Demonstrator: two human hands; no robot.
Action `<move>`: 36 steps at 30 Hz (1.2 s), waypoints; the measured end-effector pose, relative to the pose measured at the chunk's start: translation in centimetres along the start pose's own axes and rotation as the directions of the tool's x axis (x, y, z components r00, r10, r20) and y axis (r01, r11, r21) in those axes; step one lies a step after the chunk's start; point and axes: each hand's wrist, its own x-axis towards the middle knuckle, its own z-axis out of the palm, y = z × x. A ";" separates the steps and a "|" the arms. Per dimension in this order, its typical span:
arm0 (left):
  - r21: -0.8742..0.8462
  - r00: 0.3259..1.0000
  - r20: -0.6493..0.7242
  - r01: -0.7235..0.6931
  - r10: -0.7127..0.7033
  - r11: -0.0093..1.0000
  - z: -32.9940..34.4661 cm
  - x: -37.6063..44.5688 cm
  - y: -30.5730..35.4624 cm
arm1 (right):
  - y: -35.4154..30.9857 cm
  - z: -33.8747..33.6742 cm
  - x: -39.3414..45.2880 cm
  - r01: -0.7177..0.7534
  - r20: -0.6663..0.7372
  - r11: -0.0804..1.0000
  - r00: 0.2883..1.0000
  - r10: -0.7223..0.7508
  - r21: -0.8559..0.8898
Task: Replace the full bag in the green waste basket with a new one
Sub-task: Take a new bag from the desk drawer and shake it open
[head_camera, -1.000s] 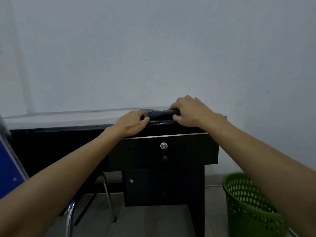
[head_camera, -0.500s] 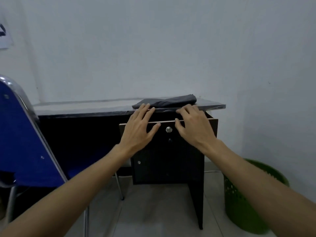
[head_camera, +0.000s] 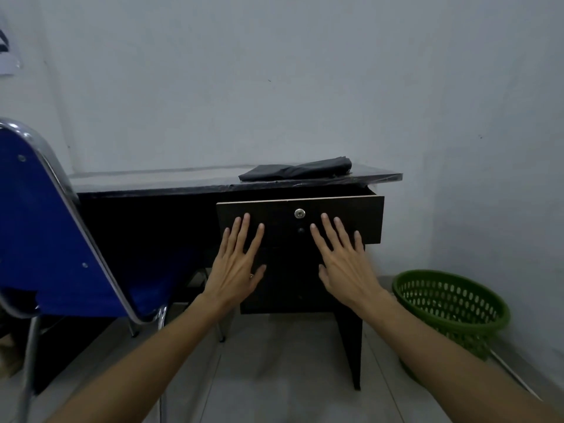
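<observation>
Now, line by line.

Green waste basket (head_camera: 451, 303): a perforated plastic basket on the tiled floor, at the desk's right end, close to the wall. Through the rim only its own holed wall shows; I cannot tell whether any liner sits inside.

Folded black bag (head_camera: 296, 170): lies flat on the desk top (head_camera: 152, 183), toward the right end and near the back edge, well apart from the basket.

Drawer (head_camera: 345, 215): stands pulled out a little below the desk top's front edge at the right end, with a dark gap above its front panel. What is inside is hidden. A round metal lock (head_camera: 299, 213) sits in the upper middle of the panel, and a small dark knob (head_camera: 301, 230) just beneath it.

Left hand (head_camera: 236, 267): released, fingers straight and spread, holding nothing, its fingertips over the left part of the drawer front. Whether they touch the panel I cannot tell.

Right hand (head_camera: 343, 264): released likewise, fingers spread, holding nothing, fingertips over the panel to the right of the knob.

Blue chair (head_camera: 45, 239): chrome-framed, its back turned to the camera, standing at the desk's left part and covering the space beneath it.

Paper on the wall (head_camera: 7, 61): a pale sheet at the far left, cut off by the picture's edge.
</observation>
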 end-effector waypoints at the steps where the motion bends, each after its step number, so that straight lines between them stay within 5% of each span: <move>1: -0.004 1.000 0.013 0.009 -0.009 1.000 0.1 0.5 -0.3 | 0.0 0.0 0.6 0.001 0.013 1.000 1.000 -0.001 0.009; 27: -0.143 0.950 0.290 0.159 -0.113 0.977 2.7 9.5 -1.8 | 3.7 0.5 11.8 -0.030 0.451 0.999 0.893 0.017 0.021; 28: -0.165 0.949 0.290 0.178 -0.125 0.970 2.5 9.4 -1.5 | 3.5 -0.1 11.5 -0.021 0.402 0.999 0.916 0.004 0.037; 30: -0.197 0.957 0.257 0.190 -0.136 0.962 2.1 8.9 -0.9 | 2.6 -1.4 10.8 0.069 0.089 0.995 0.993 -0.076 0.076; 31: -0.204 0.964 0.234 0.174 -0.125 0.963 2.0 8.5 -0.5 | 2.1 -2.0 10.5 0.139 -0.119 0.988 0.984 -0.131 0.063; 33: -0.210 0.982 0.178 0.106 -0.068 0.972 1.6 7.7 0.2 | 1.4 -3.6 10.7 0.224 -0.470 0.974 0.856 -0.216 -0.040; 34: -0.214 0.989 0.144 0.057 -0.026 0.975 1.3 7.4 0.6 | 1.2 -4.4 11.2 0.214 -0.558 0.973 0.798 -0.227 -0.090; 36: -0.216 0.995 0.082 -0.043 0.062 0.975 0.5 6.8 1.1 | 1.4 -5.8 12.6 0.111 -0.523 0.987 0.838 -0.154 -0.113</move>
